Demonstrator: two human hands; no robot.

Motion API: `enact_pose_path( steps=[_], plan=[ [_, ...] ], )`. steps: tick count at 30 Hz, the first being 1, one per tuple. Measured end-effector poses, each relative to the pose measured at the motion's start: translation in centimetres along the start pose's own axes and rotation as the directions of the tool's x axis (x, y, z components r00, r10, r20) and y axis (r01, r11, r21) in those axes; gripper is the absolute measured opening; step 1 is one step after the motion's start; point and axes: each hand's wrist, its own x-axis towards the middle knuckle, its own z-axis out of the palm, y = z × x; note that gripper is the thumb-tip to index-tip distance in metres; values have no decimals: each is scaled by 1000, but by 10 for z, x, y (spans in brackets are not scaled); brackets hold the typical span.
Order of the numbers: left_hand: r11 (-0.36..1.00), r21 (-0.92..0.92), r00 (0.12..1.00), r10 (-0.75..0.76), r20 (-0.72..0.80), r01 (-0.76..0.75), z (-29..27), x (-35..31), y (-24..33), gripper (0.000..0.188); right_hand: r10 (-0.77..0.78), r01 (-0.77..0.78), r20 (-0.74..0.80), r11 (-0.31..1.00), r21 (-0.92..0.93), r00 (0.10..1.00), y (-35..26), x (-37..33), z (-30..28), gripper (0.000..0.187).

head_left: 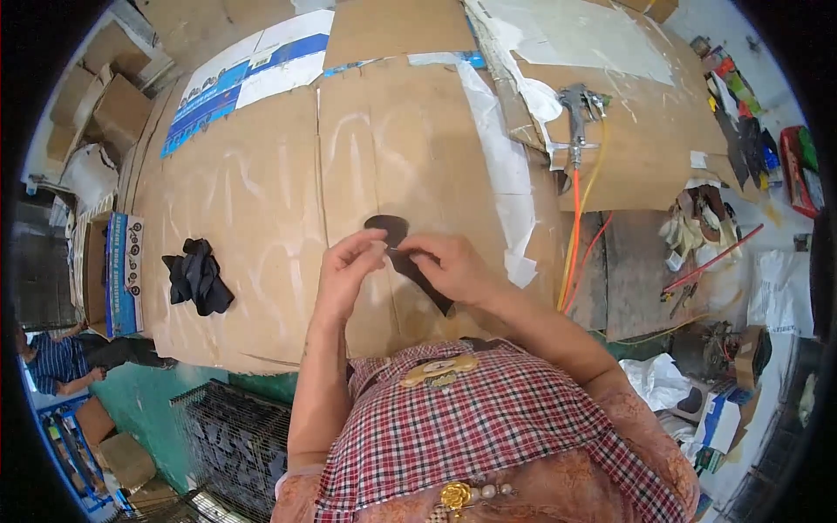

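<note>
A flat black piece [427, 284], wide and rounded at its far end and narrowing toward me, lies on the cardboard-covered table [261, 192]. Both hands are over it, their fingertips close together. My left hand [349, 261] is on its left side with thumb and fingers pinched. From the right, my right hand [453, 268] reaches across its middle, fingers bent and pinched. Something small and pale shows between the fingertips, too small to name. Farther left on the cardboard is a loose heap of similar black pieces [200, 277].
A spray gun [575, 122] with orange and yellow hoses rests at the back right. Gloves [702, 222] and a red rod [713, 258] lie farther right. A wire-mesh rack [231, 427] holding dark pieces stands below the table's left front edge. Another person [65, 359] is at far left.
</note>
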Motion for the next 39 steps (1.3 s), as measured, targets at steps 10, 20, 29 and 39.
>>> enact_pose_path(
  steps=[10,20,29,39],
  plan=[
    [527,704,870,168,463,-476,4,-2,-13,39,-156,154,193,988,26,969,-25,-8,-34,20],
    [973,215,976,-119,181,78,-18,75,-24,11,157,-157,-128,988,13,979,80,44,-76,17],
    [864,503,999,39,-14,-27,-15,227,-46,16,179,-342,-515,908,-241,838,166,170,-100,18],
    [622,783,988,111,-107,15,-18,295,-50,24,70,-370,-509,771,-518,858,197,237,-115,15]
  ],
)
